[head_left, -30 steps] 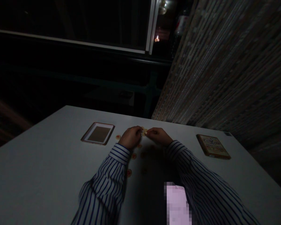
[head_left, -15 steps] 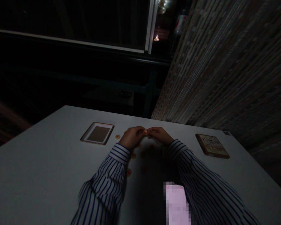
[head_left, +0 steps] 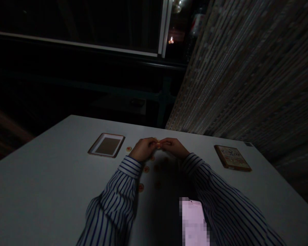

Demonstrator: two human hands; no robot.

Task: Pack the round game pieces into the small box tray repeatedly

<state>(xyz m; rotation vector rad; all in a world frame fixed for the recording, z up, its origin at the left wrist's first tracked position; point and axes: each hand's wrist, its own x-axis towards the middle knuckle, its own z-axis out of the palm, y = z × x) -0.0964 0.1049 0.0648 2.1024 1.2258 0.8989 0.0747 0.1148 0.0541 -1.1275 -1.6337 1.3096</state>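
Observation:
Toward the far side of the white table, my left hand (head_left: 144, 149) and my right hand (head_left: 175, 147) meet, fingertips pinched together. Between them is a small round Chinese chess piece (head_left: 158, 145), pale with a red mark, partly covered by the fingers. Another piece edge shows just behind the fingertips. More pieces lie flat near my left wrist: one chess piece (head_left: 128, 149) to its left, one (head_left: 146, 169) to its right and one (head_left: 141, 187) closer to me. Several others, such as a chess piece (head_left: 157, 185), sit dimly in the shadow between my forearms.
An open shallow box half (head_left: 91, 152) lies on the white table (head_left: 53, 181) at left. A box lid with printed writing (head_left: 233, 158) lies at right. A pink pixelated phone-like object (head_left: 195, 222) is near me. A bead curtain (head_left: 220, 68) hangs beyond the right edge.
My fingertips have closed further over the chess piece, which now shows less. The right hand has shifted slightly left. The loose pieces lie as before.

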